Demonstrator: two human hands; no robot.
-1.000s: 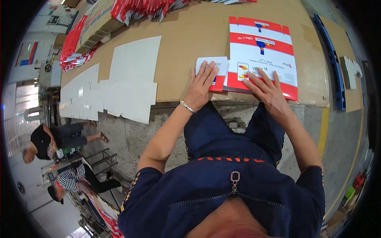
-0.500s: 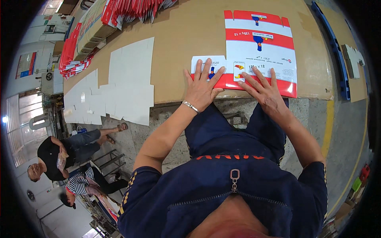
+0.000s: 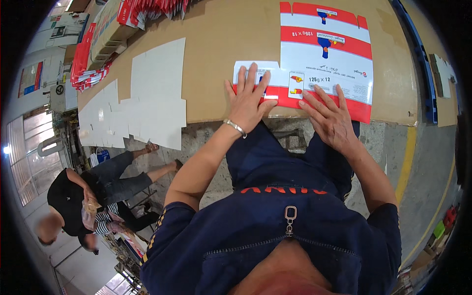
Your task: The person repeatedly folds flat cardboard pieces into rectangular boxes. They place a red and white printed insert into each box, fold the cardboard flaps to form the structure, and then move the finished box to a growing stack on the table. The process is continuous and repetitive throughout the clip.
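A flat red and white printed carton blank (image 3: 339, 64) lies at the table's near edge, with blue, yellow and red pictures on it. My left hand (image 3: 247, 101) presses on its left flap, palm down with fingers spread, hiding part of the print. On the blank's lower red band rests my right hand (image 3: 330, 115), fingers stretched out and apart. Neither hand is wrapped round anything. A metal bracelet (image 3: 236, 129) circles my left wrist.
The brown cardboard-covered table (image 3: 216, 59) holds unprinted white blanks (image 3: 157, 88) on the left. Behind them are red and white folded cartons (image 3: 152, 10). A blue rail (image 3: 425, 69) runs along the right. Left of the table, a person in black (image 3: 78, 196) stands near another person in stripes.
Both hands stay spread on the carton blank, with little change in their pose. The person in black has stepped toward the table. The whole view has shifted slightly.
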